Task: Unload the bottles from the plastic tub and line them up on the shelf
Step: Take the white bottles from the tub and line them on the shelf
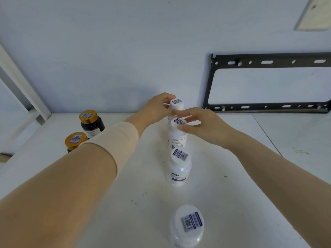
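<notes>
On the white shelf [232,176], a row of white bottles [179,169] ran away from the camera. The left hand [157,109] pinched the farthest bottle [176,104] by its cap, and the right hand [206,126] pinched the next bottle [177,138] by its cap. Two amber bottles [91,123] stood well apart to the left.

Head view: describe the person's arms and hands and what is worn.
The left hand and right hand are bare: no gloves, rings or watch show. A snug cream sleeve covers part of the left forearm up to the wrist. The right arm is uncovered to the frame edge.
</notes>
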{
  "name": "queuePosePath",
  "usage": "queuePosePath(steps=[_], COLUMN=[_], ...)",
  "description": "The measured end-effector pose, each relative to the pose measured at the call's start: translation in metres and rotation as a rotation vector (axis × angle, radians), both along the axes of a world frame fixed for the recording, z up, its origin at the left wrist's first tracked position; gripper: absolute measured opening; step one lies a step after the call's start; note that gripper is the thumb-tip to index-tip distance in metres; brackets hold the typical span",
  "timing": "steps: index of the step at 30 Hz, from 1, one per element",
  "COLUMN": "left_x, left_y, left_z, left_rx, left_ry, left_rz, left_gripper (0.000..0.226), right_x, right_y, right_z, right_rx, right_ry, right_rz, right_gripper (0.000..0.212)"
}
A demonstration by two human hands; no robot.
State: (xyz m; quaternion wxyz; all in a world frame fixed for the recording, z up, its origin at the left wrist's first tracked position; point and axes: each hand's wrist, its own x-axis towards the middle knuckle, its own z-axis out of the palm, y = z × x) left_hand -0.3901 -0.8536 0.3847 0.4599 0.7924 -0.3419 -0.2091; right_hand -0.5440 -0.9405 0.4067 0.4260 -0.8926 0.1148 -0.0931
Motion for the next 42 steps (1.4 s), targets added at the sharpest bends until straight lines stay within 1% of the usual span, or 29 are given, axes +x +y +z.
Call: queuePosePath(steps=[3, 6, 8, 10, 13, 15, 17, 20, 23, 26, 30, 33, 36, 42], left_x=[-0.008, -0.02, -0.034, -0.055, -0.102, -0.141, -0.184, -0.255, -0.336, -0.423, -0.54, -0.624, -0.698, -0.825], left_y=[0.008, 0.018, 0.02, 0.017, 0.002, -0.01, -0.022, -0.04, -0.058, -0.079, -0.111, -0.137, -0.165, -0.225], left_z=[0.008, 0.027, 0.045, 0.064, 0.09, 0.103, 0.108, 0.105, 0.099, 0.093, 0.081, 0.07, 0.054, 0.005], left_rx=[-0.007, 0.015, 0.056, 0.106, 0.186, 0.169, 0.134, 0.155, 0.176, 0.124, 0.035, 0.022, -0.001, -0.013], left_ry=[-0.089, -0.329, -0.501, -0.632, -0.805, -0.869, -0.889, -0.892, -0.883, -0.897, -0.885, -0.88, -0.888, -0.83], left_rz=[-0.01, -0.007, -0.005, -0.044, -0.169, -0.224, -0.27, -0.351, -0.415, -0.489, -0.629, -0.754, -0.899, -1.127], left_gripper=[0.068, 0.064, 0.059, 0.057, 0.056, 0.055, 0.054, 0.054, 0.054, 0.054, 0.053, 0.053, 0.052, 0.053], right_x=[-0.013, -0.035, -0.054, -0.077, -0.121, -0.155, -0.195, -0.266, -0.351, -0.449, -0.575, -0.657, -0.73, -0.858], right_y=[-0.006, -0.018, -0.026, -0.032, -0.042, -0.047, -0.053, -0.06, -0.065, -0.071, -0.075, -0.079, -0.084, -0.1], right_z=[0.009, 0.018, 0.023, 0.028, 0.036, 0.042, 0.049, 0.053, 0.052, 0.045, 0.035, 0.023, 0.008, -0.026], right_rx=[-0.047, -0.117, -0.189, -0.298, -0.436, -0.495, -0.554, -0.602, -0.633, -0.635, -0.608, -0.555, -0.499, -0.403], right_ry=[-0.085, -0.116, -0.091, -0.043, 0.053, 0.094, 0.109, 0.134, 0.179, 0.242, 0.333, 0.38, 0.421, 0.549], right_rz=[-0.132, -0.305, -0.384, -0.41, -0.443, -0.485, -0.524, -0.592, -0.653, -0.74, -0.894, -1.009, -1.118, -1.31], right_gripper=[0.032, 0.037, 0.042, 0.046, 0.052, 0.054, 0.056, 0.055, 0.055, 0.055, 0.054, 0.053, 0.053, 0.052])
